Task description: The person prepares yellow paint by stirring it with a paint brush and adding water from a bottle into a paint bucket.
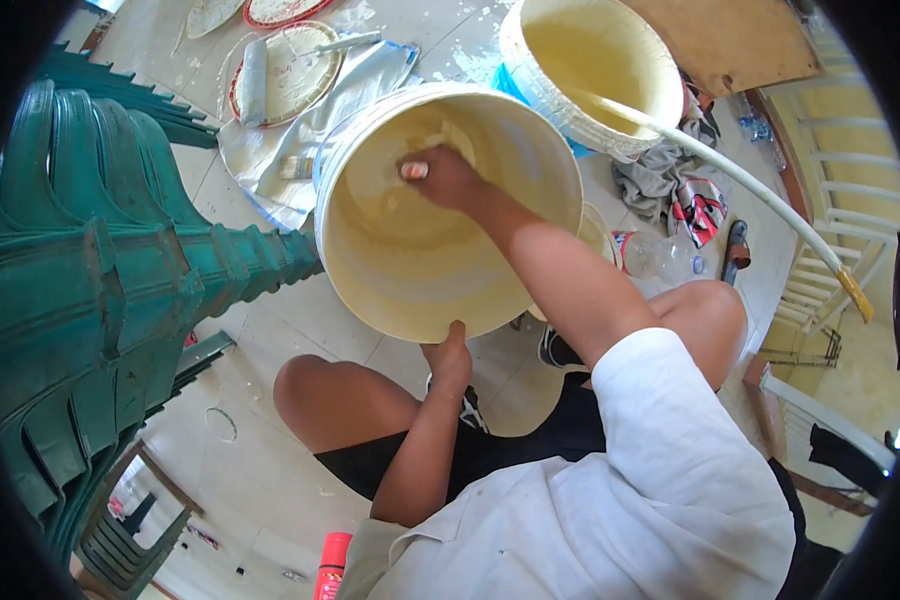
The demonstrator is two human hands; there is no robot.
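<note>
Left hand [448, 362] clamped on near rim of tilted bucket [425, 280], right hand [445, 178] curled inside, can't tell whether its fingers grip anything.

Large off-white bucket [425, 290], tilted, open mouth facing the camera.
Round rim, full circle visible. Inner wall pale yellow, patchy smears and whitish streaks down to the bottom. Positioned over tiled floor [250, 400]; base contact hidden.

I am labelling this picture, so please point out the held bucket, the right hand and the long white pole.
Held bucket [415, 285]: head view, bare inner wall.
Right hand [442, 180]: head view, middle of hand.
Long white pole [733, 168]: head view, middle of shaft.
</note>
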